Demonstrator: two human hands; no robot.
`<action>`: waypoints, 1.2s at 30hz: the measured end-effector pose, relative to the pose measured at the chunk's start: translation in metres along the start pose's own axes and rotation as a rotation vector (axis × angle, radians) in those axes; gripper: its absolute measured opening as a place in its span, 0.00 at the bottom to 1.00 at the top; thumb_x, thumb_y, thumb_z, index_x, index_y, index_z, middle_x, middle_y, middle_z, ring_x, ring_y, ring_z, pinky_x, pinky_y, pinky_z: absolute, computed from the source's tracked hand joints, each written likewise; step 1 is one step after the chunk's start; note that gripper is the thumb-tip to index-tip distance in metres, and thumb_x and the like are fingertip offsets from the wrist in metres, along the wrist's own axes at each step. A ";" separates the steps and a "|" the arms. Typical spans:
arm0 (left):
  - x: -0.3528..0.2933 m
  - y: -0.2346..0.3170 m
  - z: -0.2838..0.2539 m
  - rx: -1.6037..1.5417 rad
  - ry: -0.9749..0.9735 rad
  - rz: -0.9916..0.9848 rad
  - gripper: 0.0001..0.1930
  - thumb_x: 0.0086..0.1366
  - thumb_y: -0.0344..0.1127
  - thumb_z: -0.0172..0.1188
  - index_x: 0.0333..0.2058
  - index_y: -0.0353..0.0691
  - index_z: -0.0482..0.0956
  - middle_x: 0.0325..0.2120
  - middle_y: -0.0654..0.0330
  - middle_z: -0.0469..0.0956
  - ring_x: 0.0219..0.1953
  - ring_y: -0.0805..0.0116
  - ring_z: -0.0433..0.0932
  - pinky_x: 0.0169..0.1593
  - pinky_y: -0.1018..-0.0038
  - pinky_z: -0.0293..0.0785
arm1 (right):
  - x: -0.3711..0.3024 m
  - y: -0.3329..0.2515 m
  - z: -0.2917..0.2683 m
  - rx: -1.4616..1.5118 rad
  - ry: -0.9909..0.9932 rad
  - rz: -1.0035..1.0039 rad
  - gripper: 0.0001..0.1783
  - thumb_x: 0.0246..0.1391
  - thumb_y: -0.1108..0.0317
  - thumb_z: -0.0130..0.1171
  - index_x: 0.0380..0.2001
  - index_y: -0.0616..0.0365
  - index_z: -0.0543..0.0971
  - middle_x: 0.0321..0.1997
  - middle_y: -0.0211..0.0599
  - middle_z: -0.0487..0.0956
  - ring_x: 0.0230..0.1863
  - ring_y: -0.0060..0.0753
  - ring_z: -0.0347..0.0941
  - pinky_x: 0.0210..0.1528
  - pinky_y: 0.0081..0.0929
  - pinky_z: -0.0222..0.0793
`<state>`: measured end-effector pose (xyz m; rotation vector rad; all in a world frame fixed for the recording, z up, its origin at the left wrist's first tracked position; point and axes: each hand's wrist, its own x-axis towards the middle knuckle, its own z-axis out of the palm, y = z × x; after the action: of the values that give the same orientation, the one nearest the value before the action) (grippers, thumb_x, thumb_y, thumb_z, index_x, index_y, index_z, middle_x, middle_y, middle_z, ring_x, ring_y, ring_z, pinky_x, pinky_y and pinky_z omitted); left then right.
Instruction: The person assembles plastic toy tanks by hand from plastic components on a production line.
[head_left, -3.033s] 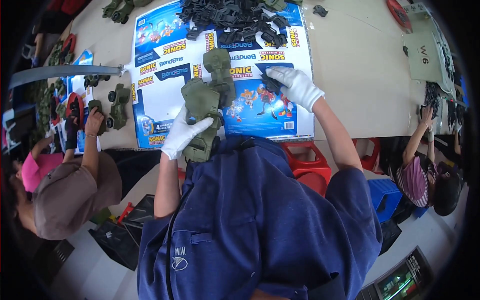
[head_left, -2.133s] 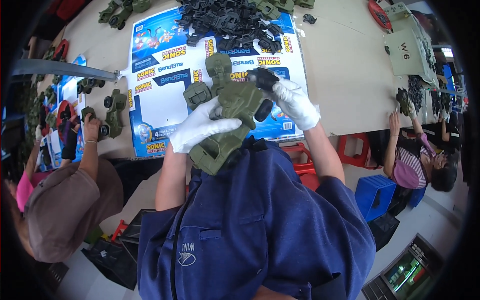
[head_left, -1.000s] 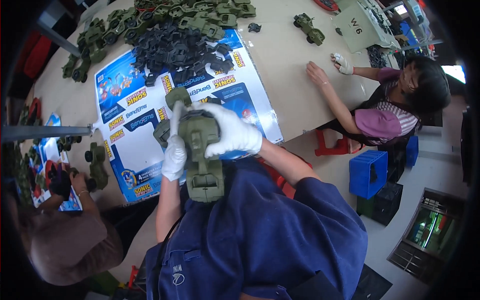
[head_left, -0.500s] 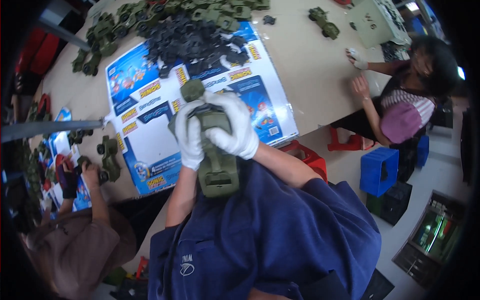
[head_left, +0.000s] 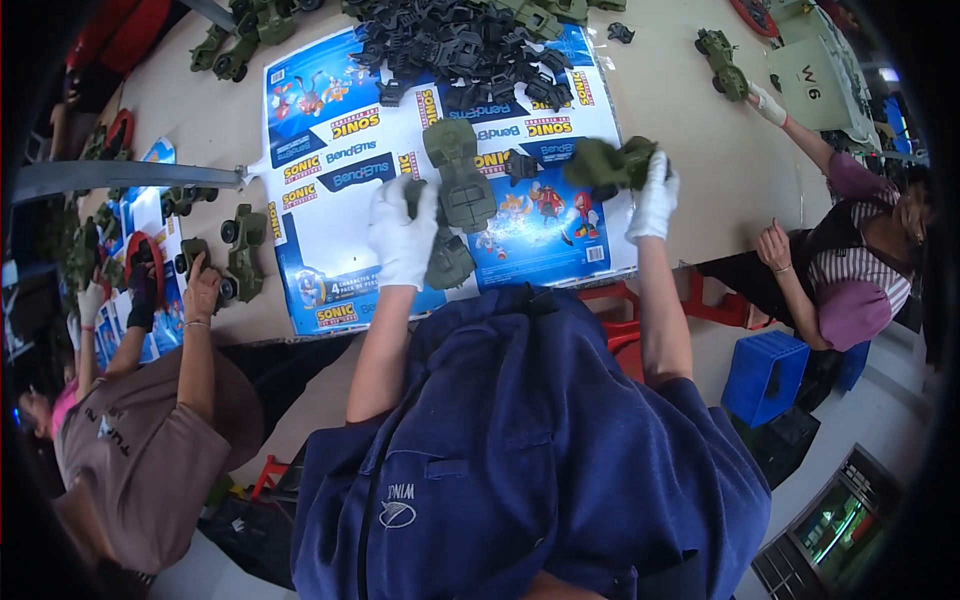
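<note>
My right hand (head_left: pixel 654 203), white-gloved, grips the end of a green toy vehicle (head_left: pixel 608 166) above the sheet's right side; the vehicle is blurred by motion. My left hand (head_left: pixel 403 235), also gloved, has its fingers curled round a dark green toy part (head_left: pixel 415 196), mostly hidden by the glove. Just right of that hand, a green toy truck body (head_left: pixel 465 190) lies lengthwise on the printed sheet (head_left: pixel 330 235). Another green toy piece (head_left: pixel 450 263) sits at its near end. A small black part (head_left: pixel 520 166) rests between the truck body and the vehicle.
A heap of black parts (head_left: pixel 460 50) covers the sheet's far end, with green toy vehicles (head_left: pixel 245 40) beyond it. At right, a co-worker's gloved hand (head_left: pixel 768 104) touches a green toy vehicle (head_left: pixel 722 65) near a pale green bin (head_left: pixel 815 95). More co-workers sit at left by a metal bar (head_left: pixel 130 180).
My hands were together on a green truck body before my chest; now they are apart over the table, the right one holding a vehicle. The right co-worker's arm has reached out to a toy vehicle.
</note>
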<state>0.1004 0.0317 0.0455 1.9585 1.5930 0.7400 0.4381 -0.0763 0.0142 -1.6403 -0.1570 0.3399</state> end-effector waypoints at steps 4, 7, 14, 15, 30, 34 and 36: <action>-0.003 -0.015 -0.006 0.247 -0.109 -0.296 0.52 0.50 0.57 0.73 0.64 0.35 0.56 0.54 0.40 0.67 0.52 0.45 0.74 0.53 0.62 0.73 | 0.035 0.039 -0.036 -0.875 0.321 -0.564 0.34 0.57 0.58 0.63 0.60 0.68 0.67 0.64 0.55 0.68 0.66 0.45 0.63 0.70 0.37 0.56; -0.015 -0.035 0.018 0.123 -0.205 -0.316 0.65 0.44 0.58 0.76 0.68 0.33 0.42 0.56 0.35 0.62 0.55 0.40 0.70 0.57 0.61 0.72 | -0.019 0.039 0.013 -0.394 -0.318 -0.322 0.32 0.51 0.69 0.65 0.59 0.64 0.70 0.59 0.48 0.75 0.63 0.47 0.69 0.67 0.36 0.60; -0.022 -0.069 0.043 -0.308 -0.058 -0.382 0.58 0.44 0.37 0.79 0.68 0.36 0.49 0.57 0.41 0.66 0.56 0.51 0.72 0.58 0.64 0.71 | -0.062 0.014 0.096 -1.026 -0.943 -0.647 0.33 0.46 0.65 0.69 0.57 0.60 0.74 0.54 0.52 0.77 0.53 0.50 0.75 0.58 0.36 0.68; -0.024 -0.077 0.039 -0.303 -0.048 -0.389 0.58 0.44 0.37 0.79 0.68 0.36 0.49 0.57 0.41 0.66 0.56 0.51 0.72 0.58 0.64 0.71 | -0.060 0.015 0.096 -0.967 -0.971 -0.558 0.32 0.47 0.65 0.68 0.57 0.60 0.74 0.52 0.52 0.78 0.51 0.51 0.76 0.56 0.36 0.69; -0.047 -0.081 -0.007 0.120 0.122 -0.430 0.48 0.55 0.39 0.66 0.68 0.36 0.47 0.66 0.45 0.53 0.70 0.41 0.48 0.69 0.48 0.48 | -0.076 0.010 0.021 0.080 -0.842 0.388 0.25 0.67 0.64 0.53 0.63 0.64 0.67 0.37 0.29 0.77 0.29 0.17 0.68 0.31 0.16 0.67; -0.013 -0.044 -0.053 0.786 -0.498 0.259 0.55 0.44 0.46 0.71 0.69 0.39 0.49 0.66 0.46 0.54 0.71 0.39 0.46 0.67 0.37 0.42 | -0.077 0.037 0.003 -0.159 -0.811 0.320 0.30 0.66 0.61 0.54 0.66 0.63 0.63 0.50 0.37 0.79 0.45 0.23 0.76 0.47 0.20 0.73; 0.005 -0.060 -0.051 0.841 -0.688 0.425 0.62 0.40 0.54 0.74 0.70 0.42 0.47 0.65 0.48 0.58 0.71 0.48 0.51 0.70 0.43 0.42 | -0.085 0.021 0.010 -0.022 -0.871 0.359 0.30 0.65 0.64 0.55 0.66 0.64 0.62 0.50 0.37 0.79 0.42 0.25 0.76 0.44 0.22 0.75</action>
<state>0.0241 0.0505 0.0420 2.7457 1.1215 -0.5707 0.3520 -0.0943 0.0033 -1.4406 -0.5189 1.3212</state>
